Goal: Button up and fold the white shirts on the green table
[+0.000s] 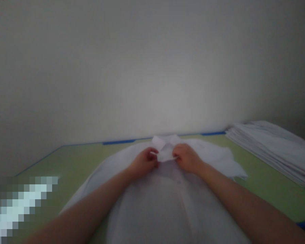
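Note:
A white collared shirt [155, 210] lies spread over the green tabletop, its collar at the far end and one short sleeve reaching to the right. Just below the collar, my left hand [145, 162] pinches the shirt's fabric with bent fingers. Level with it on the right, my right hand [186, 157] is closed on the same cloth. Between the two hands a small folded strip of the white fabric is held up. Blur softens the fingertips and the shirt's front.
The green table [259, 193] has blue edging and meets a plain pale wall [152, 67]. A stack of flat white cloth or garments [274, 149] lies at the right. A pixelated patch covers the lower left corner.

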A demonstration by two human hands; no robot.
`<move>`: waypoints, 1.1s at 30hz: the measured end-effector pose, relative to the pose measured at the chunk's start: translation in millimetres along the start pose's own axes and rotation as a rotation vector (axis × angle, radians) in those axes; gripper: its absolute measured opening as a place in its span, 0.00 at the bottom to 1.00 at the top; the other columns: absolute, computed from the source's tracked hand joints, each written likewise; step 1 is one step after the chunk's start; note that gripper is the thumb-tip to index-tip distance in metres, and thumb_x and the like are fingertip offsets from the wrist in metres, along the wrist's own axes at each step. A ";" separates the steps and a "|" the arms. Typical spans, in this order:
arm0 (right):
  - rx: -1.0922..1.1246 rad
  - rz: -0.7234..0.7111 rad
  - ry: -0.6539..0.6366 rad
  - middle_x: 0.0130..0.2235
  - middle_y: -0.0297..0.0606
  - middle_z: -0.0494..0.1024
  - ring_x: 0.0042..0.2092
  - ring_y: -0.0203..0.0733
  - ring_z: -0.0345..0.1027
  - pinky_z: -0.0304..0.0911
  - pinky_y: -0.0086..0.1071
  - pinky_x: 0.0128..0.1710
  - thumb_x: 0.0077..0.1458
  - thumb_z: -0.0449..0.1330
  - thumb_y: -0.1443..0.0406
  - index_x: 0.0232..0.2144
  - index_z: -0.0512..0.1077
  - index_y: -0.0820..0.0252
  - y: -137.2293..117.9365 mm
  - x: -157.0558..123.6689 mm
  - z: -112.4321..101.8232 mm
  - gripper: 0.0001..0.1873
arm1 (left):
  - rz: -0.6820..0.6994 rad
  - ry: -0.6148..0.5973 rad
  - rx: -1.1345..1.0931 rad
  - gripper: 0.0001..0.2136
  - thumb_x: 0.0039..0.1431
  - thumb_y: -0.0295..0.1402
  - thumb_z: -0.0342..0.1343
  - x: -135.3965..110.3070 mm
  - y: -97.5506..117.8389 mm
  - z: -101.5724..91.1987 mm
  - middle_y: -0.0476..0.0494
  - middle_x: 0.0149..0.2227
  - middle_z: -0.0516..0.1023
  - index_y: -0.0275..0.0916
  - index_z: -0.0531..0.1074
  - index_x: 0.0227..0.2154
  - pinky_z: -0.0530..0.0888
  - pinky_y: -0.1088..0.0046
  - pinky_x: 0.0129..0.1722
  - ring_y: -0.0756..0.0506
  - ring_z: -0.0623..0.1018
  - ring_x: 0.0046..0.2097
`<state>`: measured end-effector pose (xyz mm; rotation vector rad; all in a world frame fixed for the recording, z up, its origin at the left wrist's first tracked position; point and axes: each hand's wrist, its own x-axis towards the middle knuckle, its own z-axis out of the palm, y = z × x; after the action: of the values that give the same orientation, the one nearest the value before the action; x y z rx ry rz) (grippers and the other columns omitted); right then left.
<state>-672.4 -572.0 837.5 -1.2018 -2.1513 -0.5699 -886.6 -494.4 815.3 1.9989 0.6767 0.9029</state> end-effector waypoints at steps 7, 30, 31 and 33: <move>0.058 -0.030 0.029 0.33 0.38 0.71 0.38 0.40 0.61 0.52 0.33 0.40 0.49 0.61 0.56 0.32 0.71 0.61 -18.3 0.6 2.6 0.14 | -0.005 0.096 -0.043 0.15 0.45 0.34 0.60 -5.7 8.1 13.1 0.53 0.25 0.70 0.39 0.63 0.36 0.66 0.80 0.20 0.53 0.71 0.21; -0.260 -0.444 -0.033 0.28 0.37 0.70 0.35 0.39 0.57 0.47 0.37 0.38 0.58 0.52 0.66 0.27 0.71 0.60 -26.2 4.3 -3.1 0.10 | -0.080 0.120 -0.268 0.16 0.46 0.32 0.57 -5.6 5.5 17.0 0.52 0.23 0.72 0.36 0.67 0.40 0.66 0.77 0.21 0.52 0.72 0.21; -0.257 -0.453 -0.053 0.29 0.38 0.70 0.35 0.39 0.57 0.47 0.37 0.38 0.57 0.53 0.65 0.27 0.71 0.60 -26.2 4.5 -2.5 0.09 | -0.082 0.128 -0.230 0.15 0.47 0.32 0.56 -4.8 4.1 16.7 0.52 0.23 0.72 0.37 0.67 0.39 0.66 0.77 0.21 0.52 0.72 0.21; -0.231 -0.460 -0.095 0.30 0.38 0.71 0.36 0.40 0.58 0.48 0.36 0.38 0.56 0.54 0.63 0.29 0.72 0.60 -25.5 4.4 -0.6 0.09 | -0.104 0.156 -0.155 0.13 0.49 0.32 0.54 -3.1 2.1 15.7 0.52 0.21 0.71 0.37 0.67 0.39 0.65 0.77 0.20 0.51 0.72 0.21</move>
<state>-696.1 -582.4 839.0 -0.8547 -2.5135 -0.9959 -875.7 -505.0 809.6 1.7539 0.7666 1.0239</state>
